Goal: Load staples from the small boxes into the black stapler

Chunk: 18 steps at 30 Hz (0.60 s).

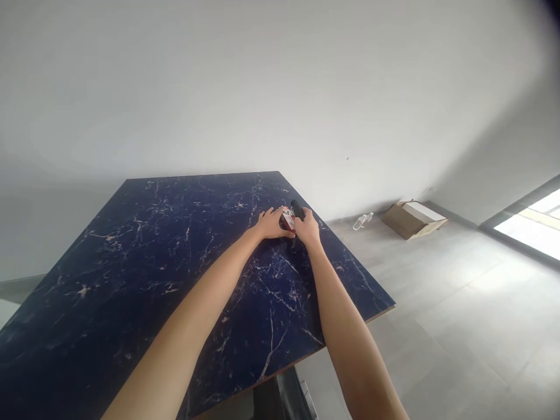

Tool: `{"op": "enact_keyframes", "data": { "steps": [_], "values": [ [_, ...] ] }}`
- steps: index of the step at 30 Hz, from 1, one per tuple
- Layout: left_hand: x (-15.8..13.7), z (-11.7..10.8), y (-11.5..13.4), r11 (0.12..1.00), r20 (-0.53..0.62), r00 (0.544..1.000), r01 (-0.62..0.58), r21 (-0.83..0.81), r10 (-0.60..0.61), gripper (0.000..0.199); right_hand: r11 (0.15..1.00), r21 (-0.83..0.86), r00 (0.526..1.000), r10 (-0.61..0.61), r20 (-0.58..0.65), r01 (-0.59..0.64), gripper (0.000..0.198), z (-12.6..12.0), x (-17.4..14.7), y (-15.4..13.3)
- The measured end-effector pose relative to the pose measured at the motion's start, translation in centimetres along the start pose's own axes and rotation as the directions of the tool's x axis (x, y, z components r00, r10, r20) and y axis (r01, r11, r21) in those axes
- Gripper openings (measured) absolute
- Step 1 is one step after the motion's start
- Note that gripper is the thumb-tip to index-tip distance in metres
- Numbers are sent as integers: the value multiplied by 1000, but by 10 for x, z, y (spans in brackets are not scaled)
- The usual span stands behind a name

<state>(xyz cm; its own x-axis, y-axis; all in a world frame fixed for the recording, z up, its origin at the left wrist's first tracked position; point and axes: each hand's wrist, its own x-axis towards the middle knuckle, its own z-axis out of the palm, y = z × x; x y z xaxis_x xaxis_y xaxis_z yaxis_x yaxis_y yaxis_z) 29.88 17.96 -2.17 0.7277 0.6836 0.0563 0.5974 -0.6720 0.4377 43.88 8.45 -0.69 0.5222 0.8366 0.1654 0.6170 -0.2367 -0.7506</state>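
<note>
My right hand (308,227) is closed round the black handle part of a small red, white and black tool (288,218); its exact kind is hard to make out. Against the tool's left side is my left hand (270,224), its thumb and forefinger cupped about it and the other fingers reaching forward over the tabletop. Both hands are near the right edge of a dark blue tabletop (131,262) with white marble veins. My hands cover much of the tool and whatever lies directly under it.
A pale wall (262,87) rises behind the tabletop. On the grey tiled floor (437,315) to the right are a cardboard box (400,221) and a clear plastic bottle (363,221). A black object (280,396) shows below the near edge. Bright light enters through an opening (538,216).
</note>
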Motion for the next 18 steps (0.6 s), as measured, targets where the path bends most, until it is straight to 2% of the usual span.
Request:
{"op": "enact_keyframes", "data": {
  "steps": [5, 8, 11, 13, 14, 16, 17, 18],
  "values": [
    [6, -3, 10, 1000, 48, 999, 4, -6, -3, 138, 999, 16, 997, 46, -62, -45, 56, -3, 2, 2],
    [-1, -2, 14, 1000, 54, 998, 17, -8, -17, 138, 1000, 6, 983, 26, -182, -26, 56, -6, -2, 3],
    [-31, -4, 9, 1000, -38, 999, 3, -7, -3, 116, 996, -25, 928, -93, -362, 90, 53, -8, -11, -3],
    [-64, -12, 0, 999, -123, 992, -32, 8, 33, 95, 978, -44, 903, -203, -378, 202, 50, -7, -17, -14],
    [-84, -17, -5, 999, -153, 987, -41, 21, 44, 87, 965, -44, 907, -259, -331, 260, 49, -5, -22, -21],
    [-129, -30, -15, 999, -169, 985, -21, 47, 29, 77, 923, -7, 916, -383, -122, 385, 48, 1, -33, -39],
    [-153, -35, -18, 998, -143, 990, -6, 59, 14, 74, 892, 29, 892, -451, 23, 451, 47, 5, -42, -49],
    [-176, -40, -19, 998, -110, 994, 4, 64, 3, 71, 854, 75, 837, -520, 171, 515, 47, 9, -52, -59]
  ]
}}
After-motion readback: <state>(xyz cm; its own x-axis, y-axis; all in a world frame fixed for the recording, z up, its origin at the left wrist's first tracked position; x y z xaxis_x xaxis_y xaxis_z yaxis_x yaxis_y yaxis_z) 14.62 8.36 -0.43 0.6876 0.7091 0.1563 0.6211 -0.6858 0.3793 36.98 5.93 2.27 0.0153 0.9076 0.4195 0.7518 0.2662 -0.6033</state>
